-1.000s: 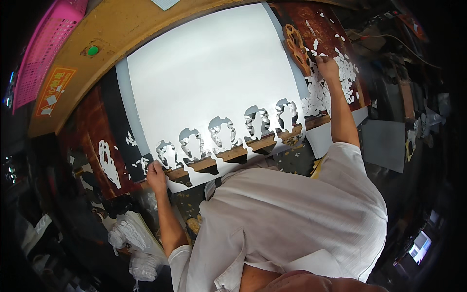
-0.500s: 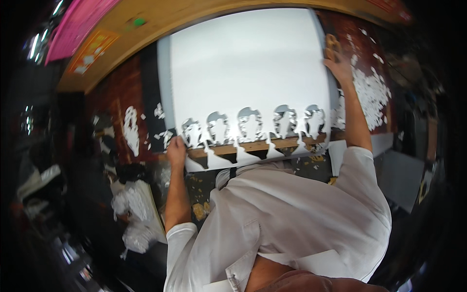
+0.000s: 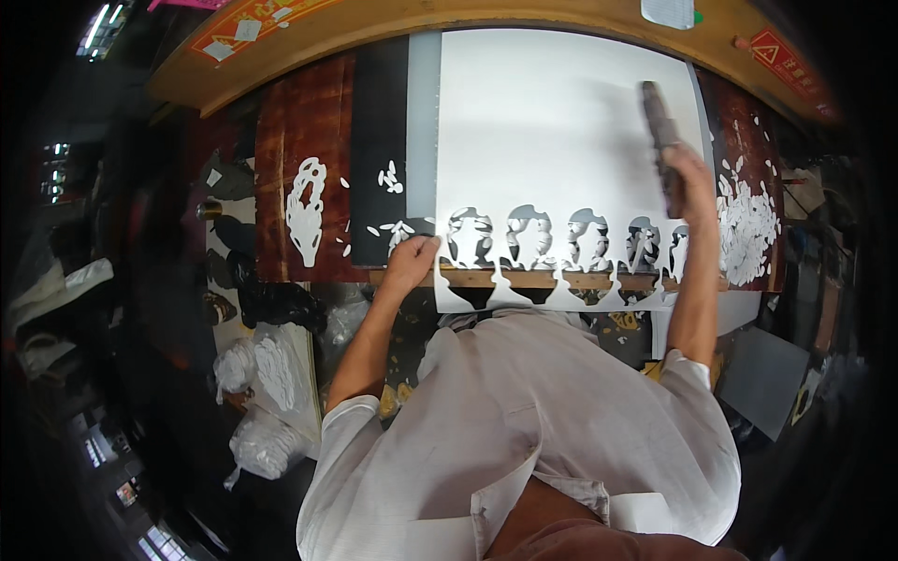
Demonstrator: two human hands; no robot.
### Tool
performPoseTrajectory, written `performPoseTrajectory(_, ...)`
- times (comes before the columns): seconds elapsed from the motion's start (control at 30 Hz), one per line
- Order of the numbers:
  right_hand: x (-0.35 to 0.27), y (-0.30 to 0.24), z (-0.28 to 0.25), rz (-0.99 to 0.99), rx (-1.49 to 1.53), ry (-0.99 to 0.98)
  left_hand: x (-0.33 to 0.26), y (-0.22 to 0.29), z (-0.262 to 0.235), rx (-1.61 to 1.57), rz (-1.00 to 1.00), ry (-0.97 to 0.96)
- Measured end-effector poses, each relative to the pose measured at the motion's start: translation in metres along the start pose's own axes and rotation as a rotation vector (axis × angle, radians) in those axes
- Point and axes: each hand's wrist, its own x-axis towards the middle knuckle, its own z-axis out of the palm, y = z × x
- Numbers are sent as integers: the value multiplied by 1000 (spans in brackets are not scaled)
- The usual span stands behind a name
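Observation:
A large white sheet (image 3: 552, 122) lies on a grey board (image 3: 424, 131), with a row of several rounded cut-outs along its near side and a scalloped near edge. Loose white pieces show inside the cut-outs. At the sheet's near left corner, my left hand (image 3: 413, 259) pinches its edge between thumb and fingers. My right hand (image 3: 690, 178) grips a long dark brown tool, apparently a cutting die (image 3: 659, 131), on edge above the sheet's right part. The tool is blurred by motion, so its exact shape is unclear.
A yellow machine beam (image 3: 374, 33) runs across the far side. White scraps (image 3: 748, 229) heap on the red-brown table at the right; a white openwork piece (image 3: 307, 210) lies at the left. Plastic bags (image 3: 267, 402) sit low at left, and a grey panel (image 3: 762, 379) stands at right.
The view has shifted, so the table appears further right. My right hand has come from the sheet's right edge in over the sheet, with the cutting die raised. My left hand stays at the near left corner.

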Motion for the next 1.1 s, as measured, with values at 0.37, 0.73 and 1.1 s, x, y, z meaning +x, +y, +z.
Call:
performPoseTrajectory(0.37,-20,58,328,-121,-1019,126,17,11,-37,-50,351,20)
performPoseTrajectory(0.73,-23,80,361,-84,-1260,173,28,-5,-32,84,601,76)
performPoseTrajectory(1.1,-32,86,369,-95,-1229,212,34,-14,-26,127,646,74)
